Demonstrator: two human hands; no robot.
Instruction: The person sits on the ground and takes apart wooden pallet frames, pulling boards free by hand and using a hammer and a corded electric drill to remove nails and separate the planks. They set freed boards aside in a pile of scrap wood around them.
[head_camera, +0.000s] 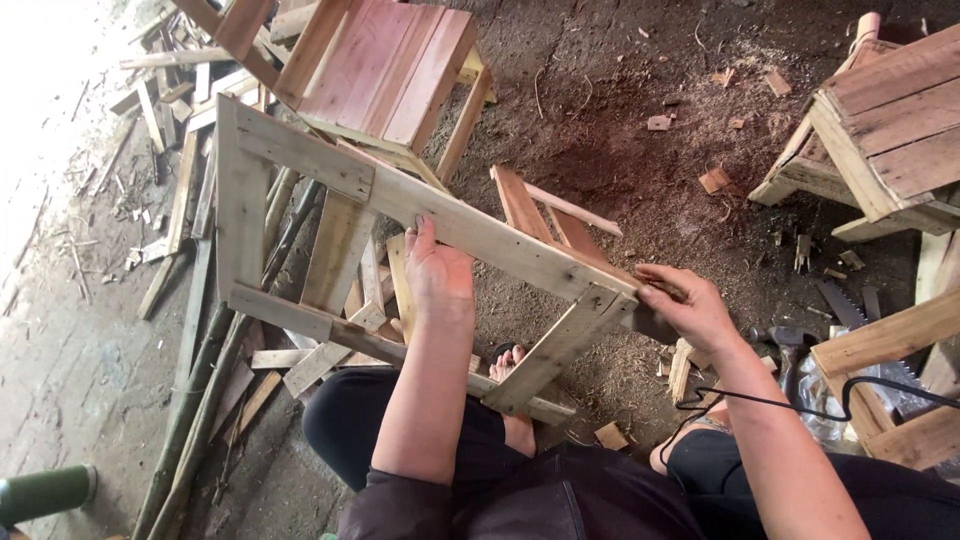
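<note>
2 bare hands grip 1 wooden frame (330, 190) made of pale, rough slats nailed into an open rectangle. It stands tilted over the person's knees, above the dirt floor (620, 130). The left hand (438, 275) lies flat over the long upper rail near its middle, fingers curled across the top edge. The right hand (685, 305) closes on the frame's near corner, where the rail meets a short cross slat; the thumb and fingers wrap the joint.

No container shows clearly; a clear plastic bag (830, 405) lies at the right, and I cannot tell its contents.

The frame's wood is unpainted, with grey weathering and knots. Behind it stands a reddish wooden stool (390, 65), and another stool (890, 120) sits at the right. Scrap slats (170, 110) litter the left. A handsaw (845, 305) lies near the right hand.
</note>
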